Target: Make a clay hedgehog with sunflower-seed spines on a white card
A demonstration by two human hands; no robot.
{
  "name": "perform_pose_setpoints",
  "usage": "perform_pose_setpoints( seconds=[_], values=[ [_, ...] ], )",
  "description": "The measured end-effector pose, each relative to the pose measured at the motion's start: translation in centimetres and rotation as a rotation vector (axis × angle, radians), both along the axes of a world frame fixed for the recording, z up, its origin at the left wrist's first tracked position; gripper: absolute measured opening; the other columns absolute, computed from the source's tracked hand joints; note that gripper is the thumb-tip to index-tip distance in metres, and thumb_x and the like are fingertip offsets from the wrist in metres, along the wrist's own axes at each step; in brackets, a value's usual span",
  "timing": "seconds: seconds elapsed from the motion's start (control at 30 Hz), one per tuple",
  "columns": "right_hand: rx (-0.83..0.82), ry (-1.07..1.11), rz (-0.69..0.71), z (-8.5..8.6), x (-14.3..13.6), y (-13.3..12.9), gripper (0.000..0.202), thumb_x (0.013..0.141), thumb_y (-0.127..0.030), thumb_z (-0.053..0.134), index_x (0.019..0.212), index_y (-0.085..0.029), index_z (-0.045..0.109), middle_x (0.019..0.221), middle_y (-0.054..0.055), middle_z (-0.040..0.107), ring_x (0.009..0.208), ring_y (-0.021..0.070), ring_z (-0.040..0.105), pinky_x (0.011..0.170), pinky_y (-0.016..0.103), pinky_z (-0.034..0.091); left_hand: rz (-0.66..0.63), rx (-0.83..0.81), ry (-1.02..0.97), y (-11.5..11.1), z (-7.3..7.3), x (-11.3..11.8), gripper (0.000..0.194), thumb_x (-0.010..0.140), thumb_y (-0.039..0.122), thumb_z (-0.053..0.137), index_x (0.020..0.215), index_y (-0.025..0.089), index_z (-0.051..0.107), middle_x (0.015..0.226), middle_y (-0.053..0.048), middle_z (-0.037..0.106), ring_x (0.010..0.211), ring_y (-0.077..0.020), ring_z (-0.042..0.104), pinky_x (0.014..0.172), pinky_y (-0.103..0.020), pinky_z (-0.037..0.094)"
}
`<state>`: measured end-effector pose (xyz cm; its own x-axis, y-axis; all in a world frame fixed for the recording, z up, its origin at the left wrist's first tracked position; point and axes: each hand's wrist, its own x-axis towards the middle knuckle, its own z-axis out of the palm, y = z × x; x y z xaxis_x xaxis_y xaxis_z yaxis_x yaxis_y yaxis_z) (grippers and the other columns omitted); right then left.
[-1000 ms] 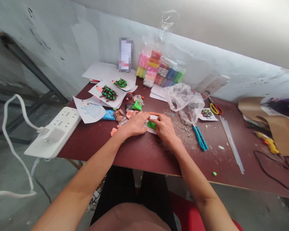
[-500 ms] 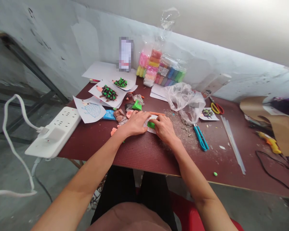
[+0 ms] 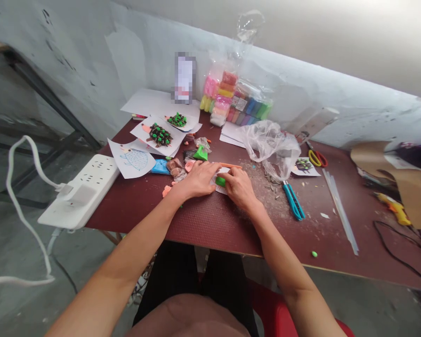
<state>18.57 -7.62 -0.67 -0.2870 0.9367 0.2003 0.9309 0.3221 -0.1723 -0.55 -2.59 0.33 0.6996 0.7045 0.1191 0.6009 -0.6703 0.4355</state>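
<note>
My left hand (image 3: 201, 180) lies on the left side of a small white paper (image 3: 218, 188), its fingers spread. Bent and closed, the fingers of my right hand (image 3: 236, 185) are on a patch of green clay (image 3: 220, 180) on that paper. An orange strip (image 3: 229, 165) lies just behind the paper. Beyond my left hand are a green clay lump (image 3: 200, 153), brown clay (image 3: 175, 167) and a blue clay packet (image 3: 160, 166). Papers with a clay hedgehog (image 3: 160, 135) and a drawn hedgehog (image 3: 136, 159) lie at the back left.
A white power strip (image 3: 87, 187) sits at the left edge. Clay packs (image 3: 228, 98) and a plastic bag (image 3: 270, 145) are at the back. To the right are a blue cutter (image 3: 293, 201), scissors (image 3: 317, 158), clear sticks (image 3: 340, 210) and a yellow glue gun (image 3: 395, 209).
The whole view has shifted very slightly. Both hands stay in nearly the same place, the right fingers still at the green clay.
</note>
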Motion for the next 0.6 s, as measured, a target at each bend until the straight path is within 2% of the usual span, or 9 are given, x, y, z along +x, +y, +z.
perform_pose_setpoints(
  seconds=[0.23, 0.47, 0.6],
  values=[
    [-0.049, -0.053, -0.023, 0.23, -0.33, -0.02, 0.039, 0.099, -0.014, 0.045, 0.119, -0.025, 0.077, 0.100, 0.011, 0.065, 0.090, 0.0240, 0.052, 0.080, 0.035, 0.035, -0.007, 0.009, 0.000, -0.08, 0.06, -0.03, 0.055, 0.080, 0.019, 0.061, 0.135, 0.019, 0.055, 0.131, -0.011, 0.067, 0.118, -0.0309, 0.059, 0.104, -0.044, 0.041],
    [-0.046, -0.064, -0.024, 0.09, -0.47, -0.01, 0.036, 0.099, -0.014, 0.045, 0.117, -0.023, 0.075, 0.097, 0.010, 0.065, 0.089, 0.0229, 0.052, 0.080, 0.034, 0.035, -0.022, 0.019, -0.029, 0.27, -0.64, 0.02, 0.051, 0.079, 0.018, 0.059, 0.131, 0.019, 0.057, 0.124, -0.011, 0.068, 0.116, -0.0305, 0.061, 0.100, -0.043, 0.043],
    [-0.055, -0.068, -0.019, 0.06, -0.52, -0.02, 0.035, 0.099, -0.014, 0.046, 0.117, -0.021, 0.075, 0.097, 0.010, 0.064, 0.090, 0.0230, 0.052, 0.081, 0.034, 0.034, -0.023, 0.015, -0.036, 0.33, -0.74, 0.16, 0.057, 0.078, 0.016, 0.059, 0.135, 0.020, 0.055, 0.125, -0.010, 0.068, 0.115, -0.0298, 0.061, 0.099, -0.043, 0.043]
  ],
)
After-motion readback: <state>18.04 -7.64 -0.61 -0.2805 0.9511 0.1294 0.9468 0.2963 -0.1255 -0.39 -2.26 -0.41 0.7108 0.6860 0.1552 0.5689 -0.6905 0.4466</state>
